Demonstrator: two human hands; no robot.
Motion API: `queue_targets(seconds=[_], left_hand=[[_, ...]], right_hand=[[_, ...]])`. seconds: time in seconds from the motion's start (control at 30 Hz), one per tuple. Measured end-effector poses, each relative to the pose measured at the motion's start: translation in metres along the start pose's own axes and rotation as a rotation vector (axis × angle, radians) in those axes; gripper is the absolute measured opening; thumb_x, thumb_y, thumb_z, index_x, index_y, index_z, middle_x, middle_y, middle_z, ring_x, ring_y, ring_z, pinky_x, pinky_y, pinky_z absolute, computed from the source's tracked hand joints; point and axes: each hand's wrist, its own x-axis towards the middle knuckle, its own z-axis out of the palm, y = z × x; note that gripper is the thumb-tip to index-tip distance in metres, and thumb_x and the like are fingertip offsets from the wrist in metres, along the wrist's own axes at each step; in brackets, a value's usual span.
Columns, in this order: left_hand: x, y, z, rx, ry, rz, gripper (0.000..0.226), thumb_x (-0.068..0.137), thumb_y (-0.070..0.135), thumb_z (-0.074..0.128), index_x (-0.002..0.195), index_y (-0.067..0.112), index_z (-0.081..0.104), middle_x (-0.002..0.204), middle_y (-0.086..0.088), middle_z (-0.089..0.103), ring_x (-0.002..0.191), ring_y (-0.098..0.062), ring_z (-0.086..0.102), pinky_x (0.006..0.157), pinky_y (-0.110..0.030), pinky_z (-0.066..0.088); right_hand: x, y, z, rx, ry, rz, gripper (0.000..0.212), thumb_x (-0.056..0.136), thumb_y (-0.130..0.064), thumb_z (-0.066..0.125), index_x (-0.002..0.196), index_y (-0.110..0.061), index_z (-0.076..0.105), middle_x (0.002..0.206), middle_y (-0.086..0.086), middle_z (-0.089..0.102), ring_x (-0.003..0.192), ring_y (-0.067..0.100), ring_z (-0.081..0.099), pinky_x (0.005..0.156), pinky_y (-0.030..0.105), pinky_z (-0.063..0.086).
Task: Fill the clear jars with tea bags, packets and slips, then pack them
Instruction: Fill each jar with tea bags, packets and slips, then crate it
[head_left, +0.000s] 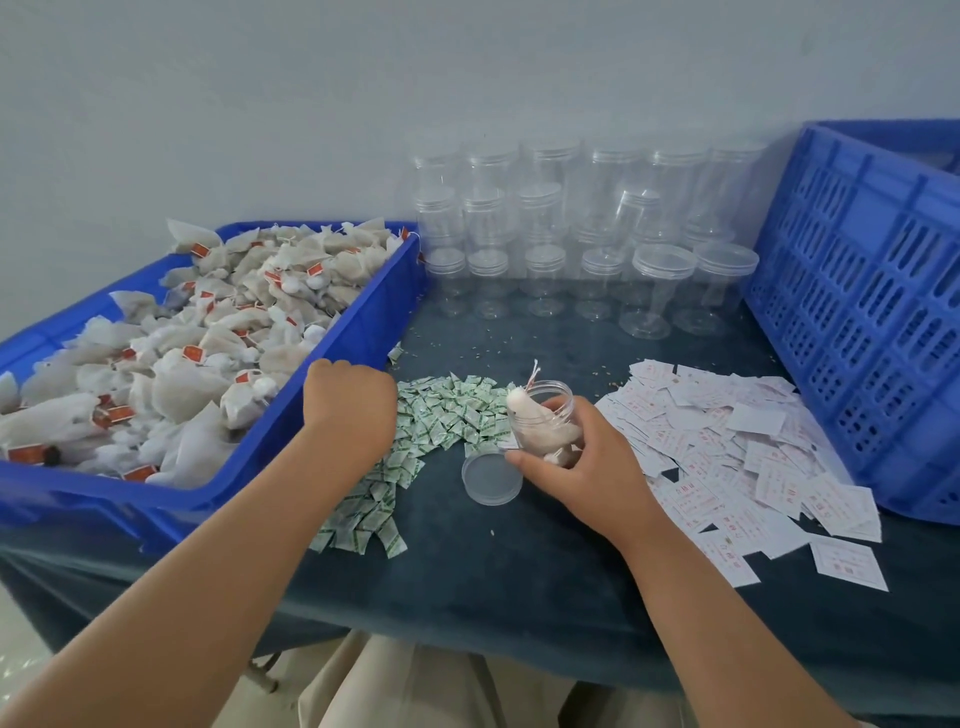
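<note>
The right hand (587, 467) has a clear jar (556, 392) tipped over just above the table (493, 597), fingers (563, 405) and thumb wrapped round it. White tea bags (537, 418) are packed inside, one string poking out of the mouth. A clear lid (491, 480) lies flat just beside it. The left hand (348, 405) is down on the heap of green-printed packets (452, 410), by the rim of the blue tray (363, 317) heaped with more bags; its fingers curl under out of sight — I cannot tell if they hold anything. White slips (727, 441) spread to the right, empty jars (571, 234) stand at the back beside a blue crate (857, 312)
</note>
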Motion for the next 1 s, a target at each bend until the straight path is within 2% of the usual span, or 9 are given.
queue_targets(seconds=[0.13, 0.2, 0.27, 0.37, 0.5, 0.67, 0.73, 0.83, 1.0], left_hand=[[0.003, -0.011, -0.010, -0.094, 0.117, -0.026, 0.017, 0.094, 0.014, 0.058, 0.078, 0.019, 0.054, 0.079, 0.002, 0.053, 0.077, -0.019, 0.046, 0.069, -0.034, 0.042], [-0.002, -0.020, -0.021, -0.426, 0.300, 0.028, 0.015, 0.104, 0.029, 0.056, 0.094, 0.021, 0.063, 0.091, 0.001, 0.058, 0.089, -0.020, 0.053, 0.076, -0.035, 0.045], [-0.017, -0.021, -0.037, -0.840, 0.418, 0.164, 0.012, 0.105, 0.036, 0.057, 0.099, 0.031, 0.066, 0.095, 0.009, 0.062, 0.088, -0.009, 0.056, 0.075, -0.026, 0.041], [-0.044, -0.002, -0.063, -1.134, 0.419, 0.369, 0.009, 0.099, 0.046, 0.063, 0.094, 0.040, 0.067, 0.088, 0.019, 0.068, 0.087, 0.003, 0.062, 0.070, -0.012, 0.043], [-0.051, 0.038, -0.069, -1.166, 0.238, 0.390, 0.020, 0.088, 0.035, 0.079, 0.104, 0.039, 0.067, 0.092, 0.021, 0.070, 0.081, 0.001, 0.069, 0.071, -0.023, 0.057], [-0.038, 0.059, -0.067, -0.962, 0.149, 0.394, 0.014, 0.095, 0.026, 0.066, 0.102, 0.034, 0.076, 0.100, 0.011, 0.074, 0.073, 0.001, 0.059, 0.081, -0.029, 0.054], [-0.035, 0.055, -0.067, -0.866, 0.207, 0.392, 0.015, 0.099, 0.033, 0.064, 0.105, 0.037, 0.077, 0.104, 0.012, 0.071, 0.086, -0.004, 0.060, 0.083, -0.024, 0.046], [-0.036, 0.047, -0.067, -0.921, 0.266, 0.432, 0.019, 0.105, 0.034, 0.056, 0.107, 0.034, 0.075, 0.101, 0.016, 0.072, 0.096, -0.005, 0.064, 0.083, -0.028, 0.050], [-0.045, 0.058, -0.072, -0.912, -0.045, 0.463, 0.024, 0.109, 0.045, 0.034, 0.116, 0.029, 0.050, 0.085, 0.008, 0.065, 0.078, -0.008, 0.058, 0.063, -0.029, 0.036]], right_hand=[[0.001, -0.001, 0.000, 0.006, 0.013, -0.023, 0.051, 0.076, -0.051, 0.091, 0.116, -0.037, 0.063, 0.107, -0.014, 0.072, 0.091, 0.009, 0.067, 0.075, 0.022, 0.054], [0.001, -0.001, 0.000, 0.009, 0.009, -0.042, 0.054, 0.078, -0.047, 0.094, 0.122, -0.038, 0.063, 0.112, -0.019, 0.073, 0.100, 0.006, 0.069, 0.079, 0.018, 0.054], [0.001, 0.000, 0.001, 0.009, 0.005, -0.059, 0.056, 0.080, -0.042, 0.095, 0.125, -0.040, 0.062, 0.116, -0.025, 0.072, 0.105, 0.003, 0.069, 0.082, 0.016, 0.053], [0.000, -0.001, 0.001, 0.022, 0.000, -0.072, 0.053, 0.078, -0.044, 0.093, 0.120, -0.046, 0.061, 0.110, -0.029, 0.072, 0.097, 0.000, 0.069, 0.077, 0.010, 0.050], [-0.002, 0.000, 0.001, 0.029, -0.008, -0.074, 0.049, 0.078, -0.046, 0.091, 0.116, -0.049, 0.059, 0.094, -0.026, 0.072, 0.077, 0.004, 0.066, 0.071, 0.012, 0.050], [0.000, 0.003, 0.003, -0.009, -0.045, -0.058, 0.044, 0.078, -0.043, 0.091, 0.112, -0.044, 0.063, 0.084, -0.019, 0.069, 0.073, 0.005, 0.065, 0.068, 0.014, 0.050], [0.001, 0.003, 0.003, -0.003, -0.050, -0.058, 0.043, 0.077, -0.043, 0.091, 0.109, -0.043, 0.062, 0.086, -0.020, 0.069, 0.072, 0.004, 0.064, 0.068, 0.013, 0.049], [0.001, 0.003, 0.002, 0.037, -0.016, -0.066, 0.044, 0.075, -0.047, 0.090, 0.108, -0.044, 0.061, 0.096, -0.023, 0.071, 0.077, 0.003, 0.066, 0.069, 0.014, 0.051], [0.000, 0.003, 0.005, -0.002, -0.044, -0.059, 0.036, 0.072, -0.056, 0.084, 0.091, -0.043, 0.058, 0.083, -0.020, 0.068, 0.073, 0.004, 0.064, 0.062, 0.019, 0.050]])
